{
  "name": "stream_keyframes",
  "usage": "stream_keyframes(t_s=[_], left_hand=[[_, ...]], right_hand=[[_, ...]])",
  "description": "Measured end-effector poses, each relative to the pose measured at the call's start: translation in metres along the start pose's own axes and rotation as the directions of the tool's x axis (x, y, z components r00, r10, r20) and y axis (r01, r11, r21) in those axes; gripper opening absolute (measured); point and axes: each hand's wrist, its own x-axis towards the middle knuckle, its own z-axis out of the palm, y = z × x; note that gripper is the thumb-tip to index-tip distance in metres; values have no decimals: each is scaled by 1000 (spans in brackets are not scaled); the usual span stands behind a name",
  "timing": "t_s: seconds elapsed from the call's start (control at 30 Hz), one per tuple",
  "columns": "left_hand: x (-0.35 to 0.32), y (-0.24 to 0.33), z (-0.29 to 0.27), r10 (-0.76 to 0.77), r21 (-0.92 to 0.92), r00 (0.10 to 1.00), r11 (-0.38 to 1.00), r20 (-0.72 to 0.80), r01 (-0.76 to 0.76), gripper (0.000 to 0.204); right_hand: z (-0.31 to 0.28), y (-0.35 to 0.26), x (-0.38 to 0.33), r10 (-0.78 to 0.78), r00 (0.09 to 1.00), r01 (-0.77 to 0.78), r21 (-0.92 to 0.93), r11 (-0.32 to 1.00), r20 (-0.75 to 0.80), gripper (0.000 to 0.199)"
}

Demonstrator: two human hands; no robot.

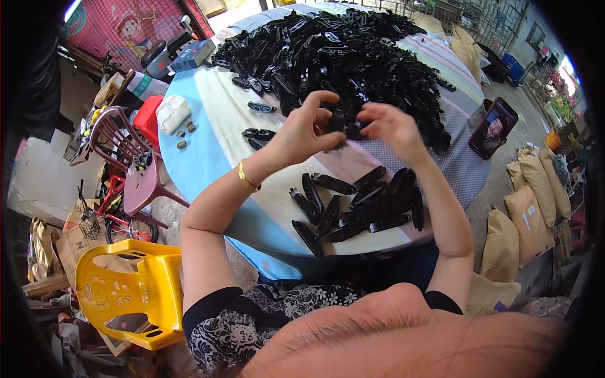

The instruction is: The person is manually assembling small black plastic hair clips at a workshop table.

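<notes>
Both of my hands are raised over a round table covered with a striped cloth. My left hand and my right hand pinch one small black plastic part between their fingertips. A gold bangle sits on my left wrist. Below the hands, near the table's front edge, lies a small group of long black plastic pieces. Behind the hands a big heap of the same black parts fills the far half of the table.
A phone leans at the table's right edge. A white bundle and small brown bits lie at the left edge, a blue box behind. Yellow chair and dark red chair stand left; tan sacks right.
</notes>
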Motion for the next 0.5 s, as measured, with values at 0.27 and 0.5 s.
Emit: stream_keyframes(t_s=[0.27,0.5], left_hand=[[-4,-17,-1,28,306,875,931,483,-198,26],[4,-51,-17,175,675,948,668,266,-313,27]], right_hand=[[-3,11,2,-371,910,322,-880,349,186,20],[5,12,5,-264,931,284,-955,82,254,14]])
